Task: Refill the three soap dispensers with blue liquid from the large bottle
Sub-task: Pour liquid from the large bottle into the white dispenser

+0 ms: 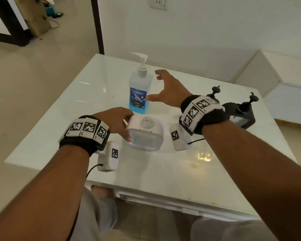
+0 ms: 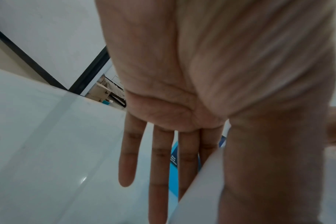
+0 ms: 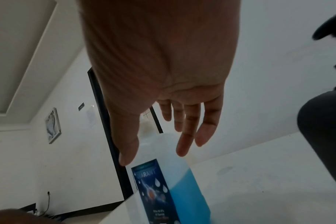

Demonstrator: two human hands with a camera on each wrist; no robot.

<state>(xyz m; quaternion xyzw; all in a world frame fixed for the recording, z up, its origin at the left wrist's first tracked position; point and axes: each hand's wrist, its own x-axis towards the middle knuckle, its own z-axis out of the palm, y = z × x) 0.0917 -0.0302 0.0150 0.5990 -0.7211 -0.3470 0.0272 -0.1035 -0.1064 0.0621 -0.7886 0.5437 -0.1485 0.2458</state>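
The large bottle has a white pump and a blue label and stands upright mid-table, with blue liquid low in it. My right hand is spread open just right of it, thumb near the label, not touching. A clear square dispenser stands nearer me, its neck uncapped. My left hand holds its left side, with the thumb on the near face and straight fingers behind. Two black dispensers with pumps stand at the right, one partly hidden by my right wrist.
The white glossy table ends close to my knees at the front. A white wall rises behind it, and a low white bench is at the back right. Open floor and a dark door frame lie to the left.
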